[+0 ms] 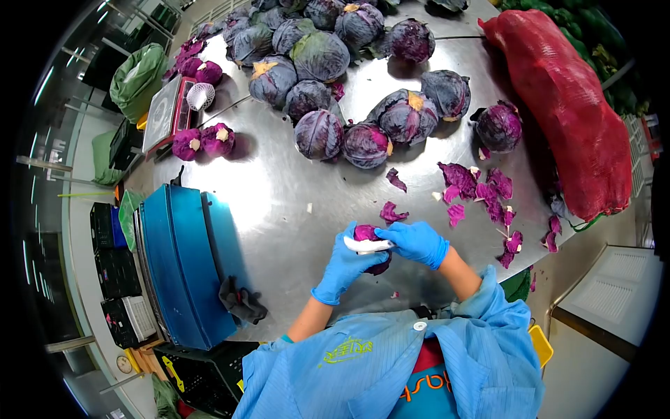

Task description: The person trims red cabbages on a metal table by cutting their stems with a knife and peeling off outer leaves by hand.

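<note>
In front of my body, a small trimmed purple cabbage is in my gloved left hand, whose fingers wrap round it from the left. Across the cabbage lies a smooth white curved piece; whether it is foam netting or something else I cannot make out. My gloved right hand is closed at the right end of this white piece, thumb and fingers pressed against it and the cabbage. Loose purple leaf scraps lie on the steel table just beyond my hands.
Several whole purple cabbages crowd the far table. Peeled cabbages sit beside a scale holding white foam netting. A blue bin and a dark cloth are left; a full red mesh sack lies right.
</note>
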`<state>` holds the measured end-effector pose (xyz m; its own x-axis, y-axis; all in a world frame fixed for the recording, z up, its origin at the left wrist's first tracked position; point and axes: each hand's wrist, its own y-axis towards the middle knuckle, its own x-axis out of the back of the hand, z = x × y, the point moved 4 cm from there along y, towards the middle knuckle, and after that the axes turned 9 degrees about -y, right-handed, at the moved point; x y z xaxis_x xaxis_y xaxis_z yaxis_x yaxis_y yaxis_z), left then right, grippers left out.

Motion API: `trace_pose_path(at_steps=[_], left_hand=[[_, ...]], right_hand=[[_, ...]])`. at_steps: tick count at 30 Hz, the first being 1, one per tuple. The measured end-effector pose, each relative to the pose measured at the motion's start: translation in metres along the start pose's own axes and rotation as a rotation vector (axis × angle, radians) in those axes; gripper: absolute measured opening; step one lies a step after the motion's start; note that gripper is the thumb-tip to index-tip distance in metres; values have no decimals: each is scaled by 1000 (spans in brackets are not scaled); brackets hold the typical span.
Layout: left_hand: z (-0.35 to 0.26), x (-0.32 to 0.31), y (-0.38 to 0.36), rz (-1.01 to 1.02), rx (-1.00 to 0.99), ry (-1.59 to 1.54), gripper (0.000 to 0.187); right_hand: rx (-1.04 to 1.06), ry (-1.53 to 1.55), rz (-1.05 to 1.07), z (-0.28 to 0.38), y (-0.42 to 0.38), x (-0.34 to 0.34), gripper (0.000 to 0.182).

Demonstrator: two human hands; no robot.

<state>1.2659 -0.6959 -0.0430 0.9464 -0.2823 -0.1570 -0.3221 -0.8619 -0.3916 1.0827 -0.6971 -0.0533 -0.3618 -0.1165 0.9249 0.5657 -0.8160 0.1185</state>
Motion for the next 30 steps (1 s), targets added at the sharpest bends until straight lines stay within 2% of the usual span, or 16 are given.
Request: trace_pose_path(at_steps=[2, 3, 4, 5, 6, 7, 9, 11, 13, 15, 18, 21, 24, 26, 29, 30], left_hand=[[7, 8, -3, -39, 54, -82, 60], [3, 14, -11, -106, 127, -224, 72], [8, 22, -14, -117, 149, -275, 78], [16, 27, -15, -129, 173, -326, 84], [20, 28, -17, -141, 175, -335, 87], [24, 29, -20, -152, 178, -343, 89], [32, 31, -19, -150, 168, -441, 91], [38, 34, -17, -122, 145, -615, 90], [32, 27, -22, -118, 143, -846, 88], [25, 23, -23, -113, 103, -940, 88], [20, 22, -28, -134, -9, -867, 89], [14, 22, -29, -149, -73, -836, 91], [18, 17, -35, -145, -26, -970, 92], [12, 6, -41, -143, 14, -1034, 92], [4, -1, -43, -208, -85, -865, 92], [7, 0, -42, -194, -88, -926, 93]], right_hand=[[-173, 103, -125, -23, -14, -3, 30], [-447, 273, -89, -40, -28, 7, 26], [-491, 179, -289, -66, -44, 1, 27], [-662, 166, -197, -90, -62, -3, 26], [-666, -5, -353, -91, -68, 11, 32], [-776, -59, -389, -92, -80, 20, 43], [-838, -77, -494, -63, -74, 50, 51], [-854, 217, -380, -45, -74, 17, 54], [-811, 770, -94, 0, -52, -5, 58], [-764, 1030, -77, 35, -35, -26, 57], [-841, 1186, -17, 49, -22, -12, 55], [-792, 1283, 43, 46, -17, -2, 47], [-578, 816, -201, 33, -18, -17, 37], [-642, 905, -113, 36, -19, -7, 35], [-756, 1088, 15, 38, -20, 8, 37], [-797, 1152, 50, 36, -21, 9, 38]])
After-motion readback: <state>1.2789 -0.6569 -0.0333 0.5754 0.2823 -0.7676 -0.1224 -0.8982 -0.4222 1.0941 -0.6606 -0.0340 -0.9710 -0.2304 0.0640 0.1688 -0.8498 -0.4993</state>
